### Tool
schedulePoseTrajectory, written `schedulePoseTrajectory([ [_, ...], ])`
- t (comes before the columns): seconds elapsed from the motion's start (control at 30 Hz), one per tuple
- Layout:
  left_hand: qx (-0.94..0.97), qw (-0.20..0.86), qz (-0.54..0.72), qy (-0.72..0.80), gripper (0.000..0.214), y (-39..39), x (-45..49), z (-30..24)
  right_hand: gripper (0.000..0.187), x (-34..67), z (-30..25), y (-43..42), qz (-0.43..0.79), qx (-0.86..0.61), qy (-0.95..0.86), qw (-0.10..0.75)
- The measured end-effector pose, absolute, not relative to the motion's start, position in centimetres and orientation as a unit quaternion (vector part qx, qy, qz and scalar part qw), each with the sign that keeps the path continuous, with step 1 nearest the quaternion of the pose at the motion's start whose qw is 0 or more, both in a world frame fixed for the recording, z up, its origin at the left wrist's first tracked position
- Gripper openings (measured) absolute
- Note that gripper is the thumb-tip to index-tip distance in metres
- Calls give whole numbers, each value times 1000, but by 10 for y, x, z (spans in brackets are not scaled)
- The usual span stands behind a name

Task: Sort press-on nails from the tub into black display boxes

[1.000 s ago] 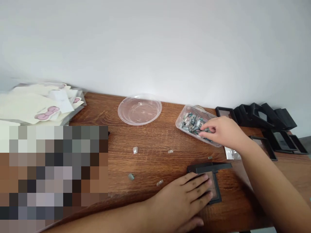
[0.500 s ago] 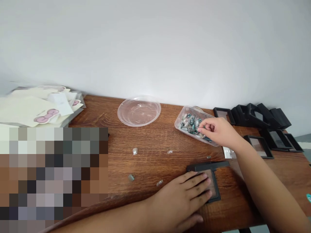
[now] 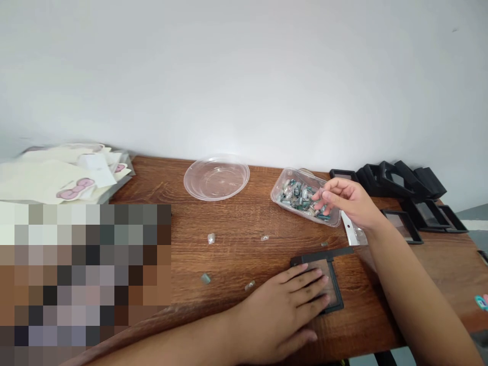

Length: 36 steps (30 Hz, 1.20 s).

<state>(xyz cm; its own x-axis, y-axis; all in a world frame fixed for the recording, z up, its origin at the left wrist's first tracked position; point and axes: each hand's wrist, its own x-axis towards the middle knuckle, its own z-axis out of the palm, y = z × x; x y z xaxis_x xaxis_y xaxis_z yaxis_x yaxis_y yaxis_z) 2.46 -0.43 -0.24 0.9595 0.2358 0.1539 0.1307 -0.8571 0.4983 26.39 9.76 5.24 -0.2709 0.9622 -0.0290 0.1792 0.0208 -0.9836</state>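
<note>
My left hand (image 3: 285,310) lies flat with fingers spread on a black frame-like box with a clear window (image 3: 332,284), near the table's front edge. Above the right end of a clear plastic tub (image 3: 280,189), my right hand (image 3: 351,203) pinches a small see-through press-on nail (image 3: 321,192) between thumb and forefinger. Many loose press-on nails (image 3: 295,192), teal, grey and clear, fill the tub. Single nails lie apart on the wood, among them a pale one (image 3: 211,238), a teal one (image 3: 206,278) and a clear one (image 3: 250,285).
A round clear plastic dish (image 3: 216,178) stands by the wall. Several black window boxes (image 3: 402,223) are gathered at the right. A white-and-clear packet (image 3: 353,231) lies under my right wrist. Cream cards with pink bows (image 3: 49,178) are piled at the left; a blurred patch hides the area below.
My right hand has lifted a little from the nails in the tub and turned, bringing a clear nail into sight between its fingertips. My left hand stays on the box.
</note>
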Motion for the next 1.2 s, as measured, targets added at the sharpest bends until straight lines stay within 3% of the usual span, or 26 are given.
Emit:
schedulePoseTrajectory([
  [0.43,962,237,96,91,52,-4,23,-2,37,264,56,89,572,-425,-539,450],
  [0.57,958,245,113,95,51,-4,23,-3,48,264,57,86,568,-425,-541,451],
  [0.83,958,253,94,95,52,-4,24,-2,31,264,53,85,569,-409,-556,448],
  [1.2,957,251,104,98,52,-3,23,-2,35,263,49,86,565,-440,-550,430],
])
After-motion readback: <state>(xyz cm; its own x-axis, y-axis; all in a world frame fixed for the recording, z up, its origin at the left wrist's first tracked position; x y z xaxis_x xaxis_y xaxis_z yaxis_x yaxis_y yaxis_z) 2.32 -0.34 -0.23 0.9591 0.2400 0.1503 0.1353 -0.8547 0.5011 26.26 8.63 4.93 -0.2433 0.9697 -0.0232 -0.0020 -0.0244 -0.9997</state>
